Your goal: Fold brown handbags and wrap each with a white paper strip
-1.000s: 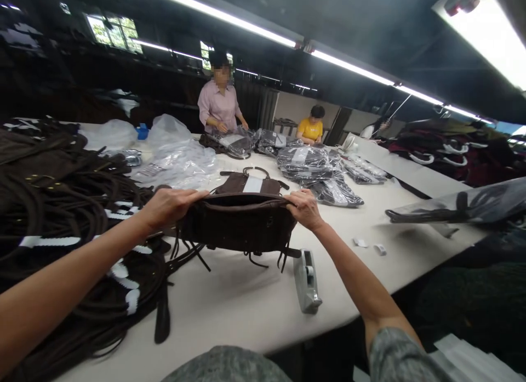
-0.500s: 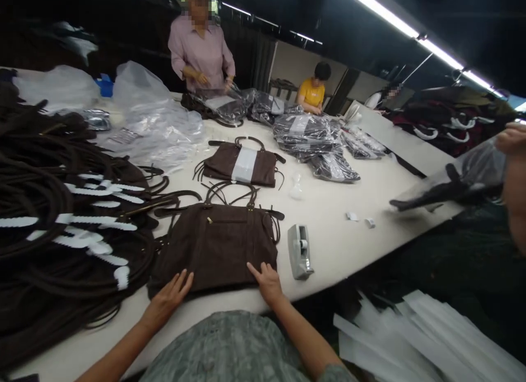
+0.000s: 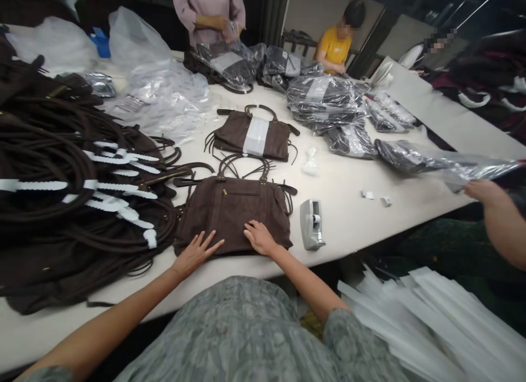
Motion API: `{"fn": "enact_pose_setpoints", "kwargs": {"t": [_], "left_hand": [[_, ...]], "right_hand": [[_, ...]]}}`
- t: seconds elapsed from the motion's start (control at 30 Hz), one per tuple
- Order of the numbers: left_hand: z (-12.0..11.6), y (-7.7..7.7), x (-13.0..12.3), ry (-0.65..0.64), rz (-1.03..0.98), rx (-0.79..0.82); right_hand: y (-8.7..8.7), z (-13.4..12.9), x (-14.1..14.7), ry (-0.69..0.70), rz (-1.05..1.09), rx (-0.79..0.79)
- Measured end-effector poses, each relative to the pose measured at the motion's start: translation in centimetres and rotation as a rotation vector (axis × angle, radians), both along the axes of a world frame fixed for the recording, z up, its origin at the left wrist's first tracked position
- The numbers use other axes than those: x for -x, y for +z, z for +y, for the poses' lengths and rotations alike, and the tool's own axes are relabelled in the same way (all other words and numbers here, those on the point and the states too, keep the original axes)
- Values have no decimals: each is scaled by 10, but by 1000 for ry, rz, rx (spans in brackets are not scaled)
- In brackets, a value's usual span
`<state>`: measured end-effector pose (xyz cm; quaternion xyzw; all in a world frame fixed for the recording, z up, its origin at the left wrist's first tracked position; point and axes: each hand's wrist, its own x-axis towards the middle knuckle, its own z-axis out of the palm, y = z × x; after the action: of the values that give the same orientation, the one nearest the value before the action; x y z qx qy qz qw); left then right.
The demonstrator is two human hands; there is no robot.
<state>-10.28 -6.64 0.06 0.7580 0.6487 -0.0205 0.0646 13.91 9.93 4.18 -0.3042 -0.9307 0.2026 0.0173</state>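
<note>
A dark brown handbag lies flat on the white table in front of me, its handles pointing away and a short zip across its upper part. My left hand rests with spread fingers on the bag's lower left corner. Flat on its lower middle is my right hand, fingers stretched out. Just beyond lies a second brown handbag with a white paper band around its middle. To the right of the nearer bag stands a grey tape dispenser.
A heap of brown bags with white-wrapped handles fills the left. Clear plastic bags lie behind it, plastic-wrapped bags at the back. Another person's hand grips a wrapped bag at right. White paper strips lie lower right.
My right hand has slid left and inward across the bag, and my left hand's fingers have spread. The neighbour's wrapped bag has been laid onto the table. The view has tilted down.
</note>
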Motion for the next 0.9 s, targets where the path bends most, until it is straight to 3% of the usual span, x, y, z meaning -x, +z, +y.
{"fn": "enact_pose_setpoints", "kwargs": {"t": [0.1,0.23,0.4,0.57,0.7,0.9], "left_hand": [[0,-7,5,1,-33,35],[-2,-10,9,26,-89,81],[-2,14,8,104,-159,93],[30,33,11,310,-161,30],[53,28,23,455,-131,-77],[28,8,41,631,-124,-189]], "right_hand": [[-20,-6,18,-103,1,-32],[-43,-12,18,-149,52,-111],[-55,-13,20,-186,56,-198],[-60,-22,33,-252,-61,-225],[-65,-29,43,-357,-149,-221],[-73,-32,45,-372,-134,-279]]}}
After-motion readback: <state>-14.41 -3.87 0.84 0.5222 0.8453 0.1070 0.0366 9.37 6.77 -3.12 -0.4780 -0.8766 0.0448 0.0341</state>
